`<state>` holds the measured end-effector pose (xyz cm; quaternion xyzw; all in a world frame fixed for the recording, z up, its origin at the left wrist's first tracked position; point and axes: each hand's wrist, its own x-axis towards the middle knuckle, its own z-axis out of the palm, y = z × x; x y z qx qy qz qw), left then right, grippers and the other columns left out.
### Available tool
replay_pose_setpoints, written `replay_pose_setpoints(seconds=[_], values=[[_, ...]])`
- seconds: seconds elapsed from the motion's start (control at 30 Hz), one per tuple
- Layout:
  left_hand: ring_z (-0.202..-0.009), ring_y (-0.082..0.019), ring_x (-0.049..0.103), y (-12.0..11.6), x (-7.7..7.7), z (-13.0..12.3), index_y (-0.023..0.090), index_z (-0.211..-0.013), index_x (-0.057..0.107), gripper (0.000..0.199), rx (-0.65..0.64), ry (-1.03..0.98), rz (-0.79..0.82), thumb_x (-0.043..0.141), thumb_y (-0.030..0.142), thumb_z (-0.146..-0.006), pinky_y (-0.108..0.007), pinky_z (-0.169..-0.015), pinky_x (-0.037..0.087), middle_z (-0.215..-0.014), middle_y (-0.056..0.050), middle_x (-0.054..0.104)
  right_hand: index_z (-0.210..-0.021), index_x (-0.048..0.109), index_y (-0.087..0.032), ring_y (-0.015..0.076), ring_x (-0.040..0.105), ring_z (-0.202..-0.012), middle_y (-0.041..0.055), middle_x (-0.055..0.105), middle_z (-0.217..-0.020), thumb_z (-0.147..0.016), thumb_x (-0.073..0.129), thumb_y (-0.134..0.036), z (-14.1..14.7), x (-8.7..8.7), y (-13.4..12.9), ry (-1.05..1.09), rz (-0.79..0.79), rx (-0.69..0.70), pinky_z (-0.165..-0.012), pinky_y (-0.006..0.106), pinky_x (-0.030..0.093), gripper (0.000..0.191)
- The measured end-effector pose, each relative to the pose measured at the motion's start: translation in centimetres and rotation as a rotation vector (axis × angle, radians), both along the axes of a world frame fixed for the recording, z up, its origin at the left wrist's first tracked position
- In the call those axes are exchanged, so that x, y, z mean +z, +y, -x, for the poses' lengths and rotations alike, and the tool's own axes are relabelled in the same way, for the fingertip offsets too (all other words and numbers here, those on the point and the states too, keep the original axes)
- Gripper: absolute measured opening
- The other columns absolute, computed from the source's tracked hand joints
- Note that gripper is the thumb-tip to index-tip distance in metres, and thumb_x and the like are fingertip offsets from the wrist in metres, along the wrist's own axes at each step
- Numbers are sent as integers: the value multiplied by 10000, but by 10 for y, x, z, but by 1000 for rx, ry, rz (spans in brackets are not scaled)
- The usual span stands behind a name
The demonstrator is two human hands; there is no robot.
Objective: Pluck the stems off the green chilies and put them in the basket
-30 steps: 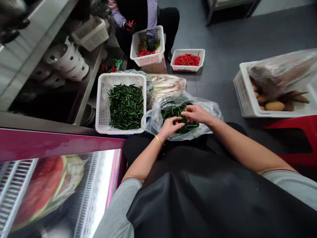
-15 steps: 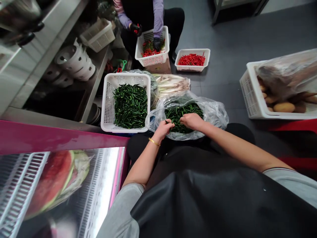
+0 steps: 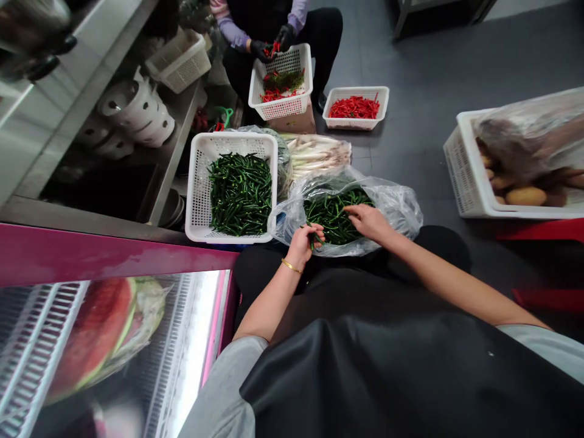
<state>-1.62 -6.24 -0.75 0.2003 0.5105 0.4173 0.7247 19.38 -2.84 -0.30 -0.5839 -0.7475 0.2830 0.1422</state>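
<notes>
Green chilies (image 3: 328, 216) fill an open clear plastic bag (image 3: 399, 210) on my lap. My left hand (image 3: 306, 242), with a gold bangle at the wrist, is closed around a few green chilies at the bag's near left edge. My right hand (image 3: 368, 222) is over the chilies on the bag's right side, its thumb and forefinger pinched together; whatever is between the fingertips is too small to name. Left of the bag, a white basket (image 3: 197, 188) holds a large heap of green chilies (image 3: 239, 194).
Across from me, a person's black-gloved hands (image 3: 274, 48) hold red chilies above a white basket (image 3: 286, 109). A smaller basket of red chilies (image 3: 356, 108) and spring onions (image 3: 319, 155) lie beyond the bag. A potato crate (image 3: 469, 164) stands right; a glass-topped case (image 3: 182, 340) is at left.
My right hand has moved slightly right and my left hand has turned, showing more of the chilies in it. The other person's hands have come together above their basket.
</notes>
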Motion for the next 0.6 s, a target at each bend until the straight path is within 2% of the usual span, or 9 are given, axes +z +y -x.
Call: replay_pose_setpoints(seconds=[0.07, 0.13, 0.27, 0.33, 0.43, 0.5, 0.53, 0.6], values=[[-591, -147, 601, 6, 6, 4, 116, -779, 608, 189, 26, -54, -36, 564, 196, -614, -235, -517, 423, -568, -9, 552, -1283, 591, -219, 206, 594, -814, 129, 619, -1102, -872, 425, -199, -2, 4, 3, -226, -173, 22, -659, 299, 438, 443], [-555, -127, 578, 13, 13, 9, 124, -785, 609, 186, 41, -92, -108, 582, 172, -607, -261, -560, 465, -529, 20, 518, -1319, 557, -264, 205, 577, -833, 124, 600, -1096, -900, 390, -186, 2, 8, 8, -374, -245, 138, -638, 282, 404, 458], [-396, -65, 394, 23, 24, 15, 138, -847, 652, 221, 22, -30, -228, 658, 208, -638, -248, -490, 429, -428, 87, 369, -1151, 664, -219, 212, 551, -874, 145, 599, -1034, -902, 380, -151, 20, 8, 34, -520, -266, 437, -628, 273, 357, 384], [-393, -72, 387, 27, 25, 16, 133, -901, 682, 265, -24, 104, -301, 681, 248, -662, -244, -471, 400, -423, 80, 379, -1031, 701, -177, 217, 549, -875, 155, 612, -1003, -898, 397, -167, 26, 10, 50, -506, -276, 493, -643, 284, 360, 332], [-438, -74, 426, 33, 26, 13, 153, -1019, 691, 364, -97, 333, -435, 703, 299, -687, -232, -482, 361, -516, 46, 496, -1013, 694, -160, 202, 562, -833, 124, 643, -936, -918, 403, -255, 25, 26, 61, -289, -349, 401, -673, 292, 383, 321], [-481, -70, 435, 38, 27, 6, 181, -1082, 677, 436, -178, 413, -512, 733, 315, -671, -222, -503, 343, -587, 40, 539, -1012, 680, -162, 185, 571, -782, 87, 658, -883, -923, 403, -318, 20, 39, 56, -97, -359, 298, -681, 289, 402, 330], [-508, -71, 440, 40, 28, 1, 180, -1059, 684, 431, -220, 429, -545, 747, 324, -658, -220, -517, 340, -611, 36, 550, -994, 674, -167, 178, 573, -759, 71, 662, -852, -923, 403, -339, 18, 44, 51, -22, -341, 267, -682, 287, 410, 329], [-551, -77, 447, 43, 29, -10, 149, -892, 706, 335, -293, 435, -576, 770, 343, -627, -217, -533, 335, -615, 27, 550, -956, 659, -172, 176, 575, -743, 60, 661, -816, -927, 390, -352, 17, 49, 38, 48, -304, 237, -687, 284, 420, 324]])
